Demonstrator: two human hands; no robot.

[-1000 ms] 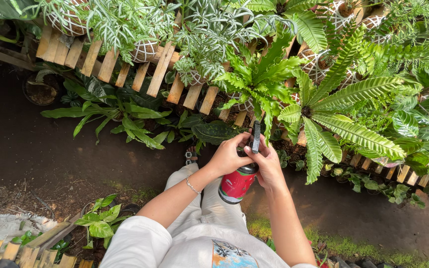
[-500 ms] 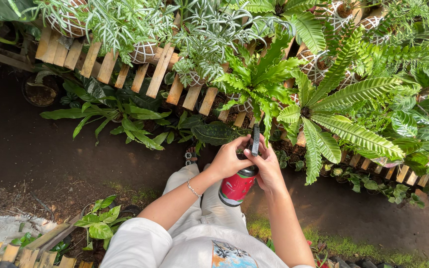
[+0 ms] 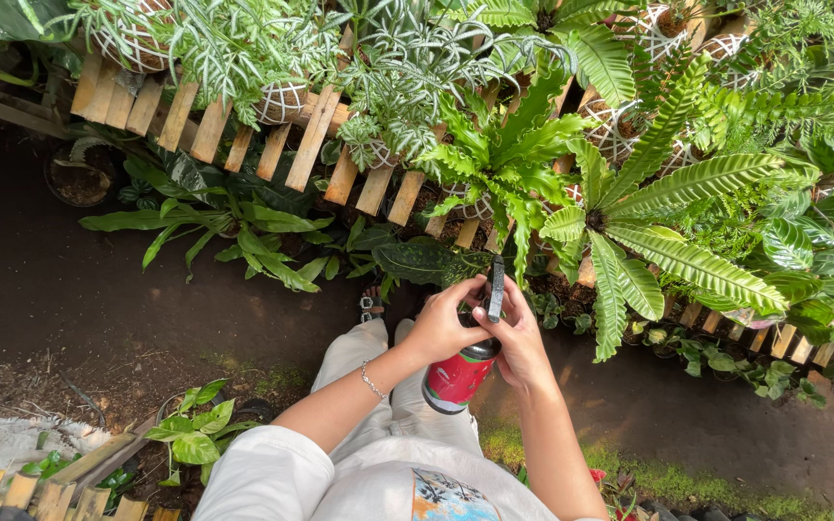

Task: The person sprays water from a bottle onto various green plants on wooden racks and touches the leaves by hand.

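A red spray bottle [image 3: 458, 378] with a black nozzle head [image 3: 495, 287] is held upright in front of my body. My left hand [image 3: 441, 326] wraps the bottle's neck from the left, a thin bracelet on its wrist. On the right side my right hand [image 3: 516, 338] grips the top, its fingers on the black trigger part. Both hands touch each other around the bottle's top. The nozzle points up toward a green fern [image 3: 504, 164] on the slatted wooden shelf [image 3: 306, 145].
Many potted plants fill the wooden slat shelf, among them a large fern [image 3: 673, 227] at right and white net-patterned pots [image 3: 282, 101]. Dark wet ground [image 3: 41, 280] lies at left. A small leafy plant [image 3: 190, 439] and bamboo pieces [image 3: 45, 487] sit at lower left.
Both hands and the bottle stay in almost the same place; the fingers have shifted slightly around the black nozzle head.
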